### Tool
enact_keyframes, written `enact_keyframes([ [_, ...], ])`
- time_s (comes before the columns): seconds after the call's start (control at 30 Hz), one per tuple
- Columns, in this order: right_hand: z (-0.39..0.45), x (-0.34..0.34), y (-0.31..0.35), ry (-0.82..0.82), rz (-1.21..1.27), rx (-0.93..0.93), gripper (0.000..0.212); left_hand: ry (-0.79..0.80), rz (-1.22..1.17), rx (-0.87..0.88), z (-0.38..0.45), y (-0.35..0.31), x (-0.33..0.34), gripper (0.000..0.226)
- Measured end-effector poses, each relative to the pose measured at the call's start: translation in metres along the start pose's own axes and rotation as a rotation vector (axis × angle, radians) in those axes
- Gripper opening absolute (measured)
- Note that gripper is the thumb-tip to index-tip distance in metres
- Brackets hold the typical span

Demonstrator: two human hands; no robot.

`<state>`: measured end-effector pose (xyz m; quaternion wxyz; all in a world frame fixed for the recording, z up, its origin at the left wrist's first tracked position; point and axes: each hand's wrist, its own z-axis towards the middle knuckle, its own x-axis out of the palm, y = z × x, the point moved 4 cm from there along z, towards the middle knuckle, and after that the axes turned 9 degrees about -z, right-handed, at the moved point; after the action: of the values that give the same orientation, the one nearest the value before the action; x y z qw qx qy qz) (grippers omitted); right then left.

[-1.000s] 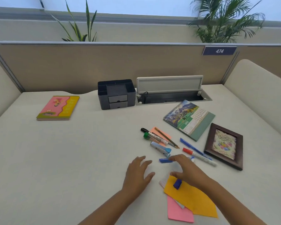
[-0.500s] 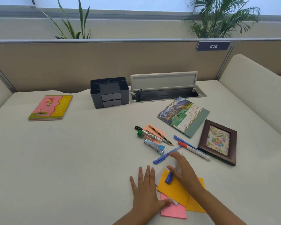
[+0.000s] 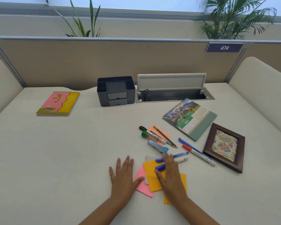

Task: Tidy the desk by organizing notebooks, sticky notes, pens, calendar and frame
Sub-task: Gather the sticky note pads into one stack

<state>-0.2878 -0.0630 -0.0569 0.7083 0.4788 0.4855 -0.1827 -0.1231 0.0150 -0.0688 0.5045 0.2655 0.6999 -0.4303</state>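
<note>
My right hand [image 3: 170,176] lies flat with straight fingers on the orange sticky notes [image 3: 151,177], over a blue pen [image 3: 173,157] and a blue cap [image 3: 160,167]. My left hand [image 3: 122,174] rests flat on the desk, its thumb touching the pink sticky note [image 3: 142,184]. Farther back lie several pens and a pencil on a peach note [image 3: 157,135], a stapler [image 3: 158,146], a red-capped pen [image 3: 198,154], the spiral calendar [image 3: 190,118] and the dark wooden frame [image 3: 224,146]. A pink and yellow notebook [image 3: 58,103] sits at the far left.
A dark grey desk organizer [image 3: 115,90] with drawers stands at the back centre, beside an open cable hatch [image 3: 172,88]. Partition walls close the desk at the back and on both sides. Plants stand behind the partition.
My left hand moved left, now touching the pink note only with its thumb. My right hand flattened over the orange notes, which shifted and fanned apart.
</note>
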Motion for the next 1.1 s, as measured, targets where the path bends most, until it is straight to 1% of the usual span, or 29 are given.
enact_keyframes([
  [0.07,0.012,0.005,0.012,0.004,0.061,0.006,0.092,0.029,-0.045,-0.053,0.005,0.020,-0.009,0.096],
  [0.13,0.022,0.007,0.022,0.013,0.101,0.004,0.093,0.051,-0.079,-0.074,0.011,0.035,-0.017,0.115],
  [0.17,0.025,0.007,0.025,0.026,0.115,0.003,0.092,0.061,-0.104,-0.075,0.012,0.043,-0.018,0.116],
  [0.2,0.027,0.006,0.027,0.037,0.124,0.000,0.092,0.044,-0.121,-0.075,0.012,0.048,-0.022,0.106],
  [0.27,0.030,0.003,0.030,0.038,0.103,-0.022,0.088,0.024,-0.125,-0.094,0.012,0.056,-0.029,0.074],
  [0.3,0.030,0.000,0.031,0.038,0.075,-0.037,0.083,0.023,-0.132,-0.093,0.011,0.058,-0.031,0.067],
  [0.33,0.029,-0.002,0.031,0.044,0.055,-0.048,0.075,0.022,-0.155,-0.097,0.010,0.059,-0.032,0.071],
  [0.4,0.027,-0.005,0.029,0.059,0.059,-0.066,0.048,0.029,-0.226,-0.089,0.010,0.058,-0.033,0.093],
  [0.43,0.026,-0.008,0.028,0.064,0.053,-0.075,0.039,0.053,-0.255,-0.084,0.010,0.058,-0.035,0.101],
  [0.47,0.024,-0.011,0.027,0.073,0.036,-0.086,0.035,0.090,-0.266,-0.071,0.011,0.056,-0.038,0.105],
  [0.57,0.017,-0.016,0.021,0.166,-0.063,-0.091,0.036,0.173,-0.205,-0.035,0.012,0.055,-0.049,0.111],
  [0.63,0.012,-0.019,0.015,0.209,-0.158,-0.049,0.040,0.132,-0.204,-0.101,0.014,0.057,-0.053,0.102],
  [0.73,0.009,-0.024,0.013,0.216,-0.250,-0.009,0.039,0.073,-0.223,-0.215,0.013,0.052,-0.052,0.088],
  [0.87,0.011,-0.022,0.013,0.350,-0.282,0.028,0.038,0.060,-0.205,-0.243,0.011,0.046,-0.045,0.079],
  [0.93,0.014,-0.020,0.014,0.376,-0.255,0.019,0.039,0.052,-0.233,-0.266,0.014,0.047,-0.045,0.074],
  [1.03,0.019,-0.022,0.016,0.418,-0.244,0.028,0.048,0.049,-0.238,-0.275,0.017,0.046,-0.045,0.069],
  [1.1,0.022,-0.025,0.016,0.436,-0.282,0.040,0.056,0.051,-0.214,-0.280,0.017,0.046,-0.046,0.069],
])
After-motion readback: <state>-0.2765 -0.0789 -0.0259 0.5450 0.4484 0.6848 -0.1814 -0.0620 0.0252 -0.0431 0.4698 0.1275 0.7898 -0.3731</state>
